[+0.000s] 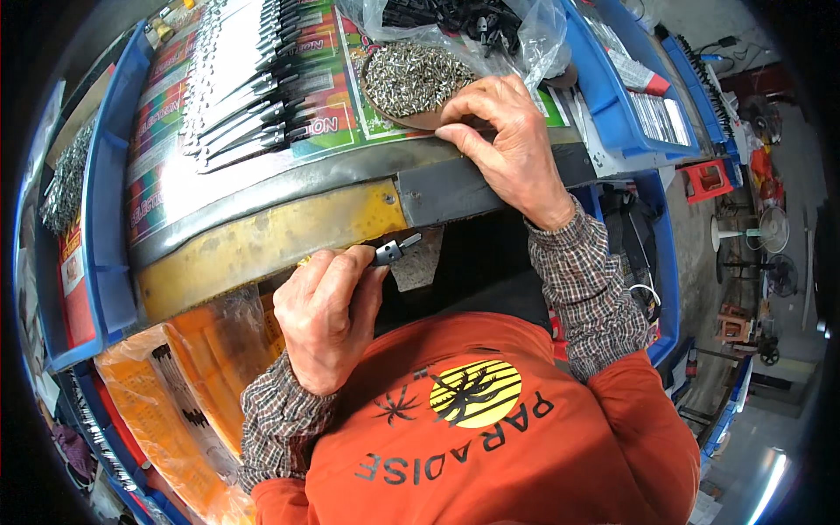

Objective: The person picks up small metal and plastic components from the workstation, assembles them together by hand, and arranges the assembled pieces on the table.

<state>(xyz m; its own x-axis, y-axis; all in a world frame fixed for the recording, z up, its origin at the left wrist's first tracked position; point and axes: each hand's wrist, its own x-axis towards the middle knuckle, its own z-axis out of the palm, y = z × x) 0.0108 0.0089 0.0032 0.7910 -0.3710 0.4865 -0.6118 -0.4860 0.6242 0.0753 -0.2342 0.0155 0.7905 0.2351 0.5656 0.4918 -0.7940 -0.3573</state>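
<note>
We hold a small black cylindrical part (388, 254) in our left hand (324, 302), the thumb and fingers clamped on one end while a thin metal shaft pokes out toward the right. The part is just in front of the yellow strip (271, 249) along the near edge of the worktop (350, 169), over the dark gap above our lap. Our right hand (507, 144) is well apart from the left, at the near right side of a shallow brown dish (409, 120) heaped with tiny metal pieces (416, 79). Its thumb and forefinger are bent over the rim; we cannot tell whether a piece sits between them. Behind the dish lies a clear plastic bag (542, 39) with black parts (464, 19) in it. To the left, a long row of slim rods with dark ends (249, 114) lies across a colourful printed sheet (157, 131). Blue trays stand on both sides, the left tray (112, 184) and the right tray (597, 74), and orange packages (157, 376) lie below the worktop at our left. Checked sleeves (582, 271) cover both our forearms.
</note>
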